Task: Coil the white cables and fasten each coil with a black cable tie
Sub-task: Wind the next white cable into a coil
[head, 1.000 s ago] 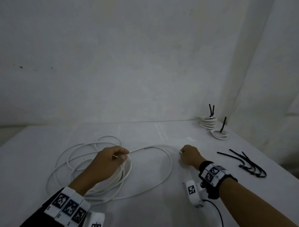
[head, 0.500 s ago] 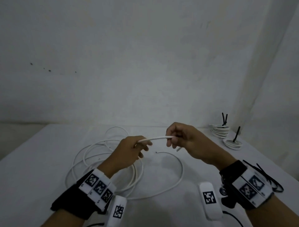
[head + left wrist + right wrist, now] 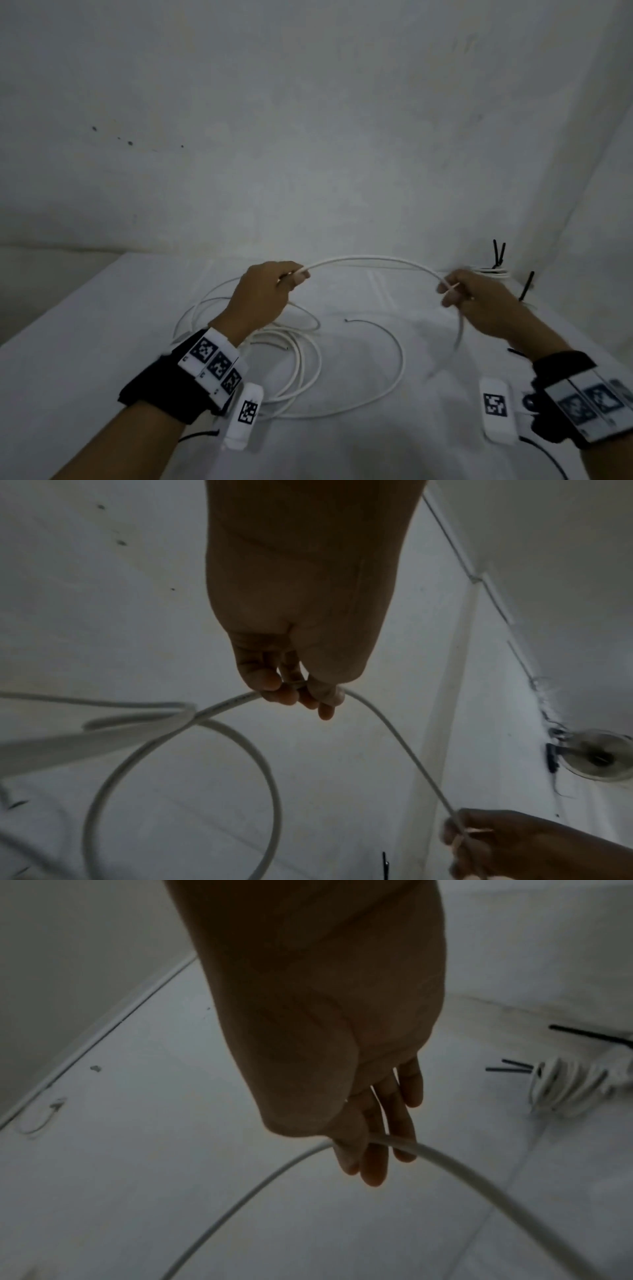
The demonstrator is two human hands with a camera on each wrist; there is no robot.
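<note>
Both hands, left hand (image 3: 263,294) and right hand (image 3: 479,301), hold one white cable (image 3: 370,259); two tied coils (image 3: 493,272) behind.

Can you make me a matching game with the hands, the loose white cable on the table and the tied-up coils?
Things:
1. left hand
2. right hand
3. loose white cable
4. tied coils

States or places:
A. lies in wide loops on the table
B. sits at the far right corner, black cable ties sticking up
C. pinches the left end of the raised arc of cable
D. holds the right end of the arc, the cable hanging down from it

Pairs: 1-C, 2-D, 3-A, 4-B
</note>
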